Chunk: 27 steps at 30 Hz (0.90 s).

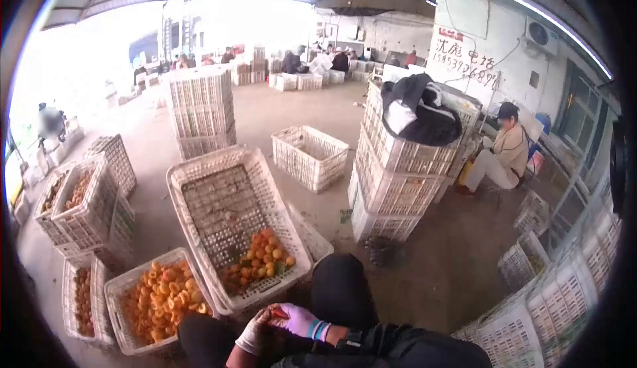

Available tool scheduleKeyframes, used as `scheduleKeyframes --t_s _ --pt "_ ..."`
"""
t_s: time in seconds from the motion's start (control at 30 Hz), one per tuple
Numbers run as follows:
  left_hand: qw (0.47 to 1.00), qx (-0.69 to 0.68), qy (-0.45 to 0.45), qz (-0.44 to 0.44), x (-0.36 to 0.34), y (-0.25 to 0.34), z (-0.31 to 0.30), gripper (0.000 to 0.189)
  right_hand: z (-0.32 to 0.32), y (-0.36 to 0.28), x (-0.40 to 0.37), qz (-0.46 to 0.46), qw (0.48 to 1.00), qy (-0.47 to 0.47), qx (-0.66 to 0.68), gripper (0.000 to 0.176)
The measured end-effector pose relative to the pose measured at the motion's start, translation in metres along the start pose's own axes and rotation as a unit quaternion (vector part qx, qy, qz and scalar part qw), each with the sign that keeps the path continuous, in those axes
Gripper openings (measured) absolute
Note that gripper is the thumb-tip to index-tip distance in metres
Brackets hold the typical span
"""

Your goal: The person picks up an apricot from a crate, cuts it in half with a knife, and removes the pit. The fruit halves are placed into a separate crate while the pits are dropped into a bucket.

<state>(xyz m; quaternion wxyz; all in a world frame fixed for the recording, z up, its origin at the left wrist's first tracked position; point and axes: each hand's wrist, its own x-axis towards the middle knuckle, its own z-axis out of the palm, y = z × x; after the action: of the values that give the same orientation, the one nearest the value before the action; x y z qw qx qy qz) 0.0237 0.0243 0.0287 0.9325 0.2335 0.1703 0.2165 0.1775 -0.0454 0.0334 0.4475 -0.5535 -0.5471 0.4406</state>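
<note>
My left hand [254, 333], in a whitish glove, is closed in front of my lap, with its fingertips against my right hand. My right hand [304, 322] wears a purple glove with a teal cuff and is closed on a small red object [279, 313], whose kind I cannot make out. What my left fingers hold, if anything, is hidden. Just beyond my hands, a large white crate [178, 177] tilts toward me with whole apricots [269, 252] gathered in its near end. Halved apricots [166, 298] fill a lower crate [119, 331] by my left knee.
Crates of fruit [79, 189] and a narrow crate of pits [85, 301] are at left. Tall crate stacks [199, 102] rise ahead, one topped by a dark jacket [424, 112]. A lone crate [308, 159] stands between them. A seated person [504, 152] and more crates [551, 315] are right.
</note>
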Motion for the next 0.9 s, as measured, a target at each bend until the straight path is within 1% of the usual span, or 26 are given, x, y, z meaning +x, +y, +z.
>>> scheduleKeyframes --t_s 0.03,0.07,0.1,0.13,0.17,0.2,0.23,0.3,0.37,0.4,0.43,0.47,0.5,0.57,0.63,0.67,0.7,0.73,0.77,0.8,0.83,0.9 --pt "1.0 0.006 0.02 -0.003 -0.006 -0.012 -0.025 0.039 0.002 -0.005 -0.002 -0.002 0.999 -0.018 -0.046 0.044" --pt "0.93 0.317 0.003 0.185 -0.018 -0.01 -0.01 0.042 -0.005 -0.028 -0.004 -0.009 0.998 -0.021 -0.063 0.044" --pt "0.735 0.595 -0.018 0.325 -0.023 0.001 0.009 0.046 -0.008 -0.031 -0.003 -0.032 0.993 0.0 -0.111 0.042" --pt "0.959 0.264 0.076 0.071 -0.02 -0.006 -0.021 0.052 -0.015 -0.032 0.003 -0.047 0.991 0.004 -0.129 0.039" --pt "0.894 0.421 0.096 0.117 -0.021 -0.009 -0.034 0.044 -0.027 -0.051 0.01 -0.086 0.969 0.012 -0.23 0.035" --pt "0.935 0.304 0.157 0.095 -0.029 -0.002 -0.006 0.04 -0.039 -0.073 0.014 -0.086 0.975 -0.016 -0.204 0.03" --pt "0.956 0.184 0.213 0.082 -0.036 0.008 0.017 0.037 -0.053 -0.103 0.015 -0.132 0.957 -0.008 -0.259 0.028" --pt "0.924 0.263 0.255 0.112 -0.048 0.021 -0.004 0.032 -0.069 -0.163 0.013 -0.196 0.94 0.005 -0.279 0.025" --pt "0.872 0.333 0.322 0.159 -0.063 0.054 -0.023 0.033 -0.081 -0.216 0.009 -0.274 0.901 -0.019 -0.335 0.022" --pt "0.771 0.442 0.382 0.253 -0.07 0.073 -0.05 0.037 -0.083 -0.238 0.008 -0.277 0.903 -0.058 -0.325 0.027" --pt "0.647 0.538 0.424 0.336 -0.076 0.091 -0.076 0.042 -0.082 -0.258 0.006 -0.277 0.902 -0.096 -0.316 0.034" --pt "0.46 0.648 0.476 0.377 -0.081 0.115 -0.066 0.043 -0.076 -0.275 0.004 -0.225 0.894 -0.12 -0.369 0.031" --pt "0.249 0.728 0.499 0.399 -0.084 0.137 -0.044 0.044 -0.068 -0.291 0.003 -0.173 0.879 -0.145 -0.421 0.029" --pt "0.313 0.705 0.493 0.403 -0.073 0.157 -0.023 0.041 -0.052 -0.317 0.006 -0.18 0.862 -0.173 -0.441 0.026" --pt "0.438 0.712 0.393 0.382 -0.046 0.153 -0.027 0.038 -0.065 -0.306 0.015 -0.167 0.868 -0.184 -0.429 0.025" --pt "0.445 0.743 0.327 0.379 -0.031 0.143 -0.017 0.033 -0.066 -0.304 0.018 -0.159 0.87 -0.188 -0.426 0.025" --pt "0.546 0.704 0.316 0.327 -0.01 0.126 -0.023 0.027 -0.07 -0.301 0.021 -0.151 0.873 -0.192 -0.423 0.025" --pt "0.608 0.714 0.269 0.219 0.004 0.123 -0.02 0.023 -0.073 -0.297 0.025 -0.143 0.875 -0.196 -0.419 0.025" --pt "0.57 0.767 0.25 0.158 0.019 0.116 -0.02 0.021 -0.079 -0.294 0.03 -0.14 0.875 -0.196 -0.42 0.024" --pt "0.557 0.78 0.226 0.172 0.041 0.104 -0.043 0.019 -0.085 -0.291 0.036 -0.134 0.876 -0.196 -0.42 0.024" --pt "0.598 0.77 0.185 0.12 0.056 0.1 -0.065 0.021 -0.091 -0.287 0.041 -0.126 0.878 -0.197 -0.418 0.024" --pt "0.563 0.791 0.239 -0.023 0.081 0.104 -0.041 0.03 -0.103 -0.278 0.051 -0.112 0.884 -0.194 -0.411 0.023"
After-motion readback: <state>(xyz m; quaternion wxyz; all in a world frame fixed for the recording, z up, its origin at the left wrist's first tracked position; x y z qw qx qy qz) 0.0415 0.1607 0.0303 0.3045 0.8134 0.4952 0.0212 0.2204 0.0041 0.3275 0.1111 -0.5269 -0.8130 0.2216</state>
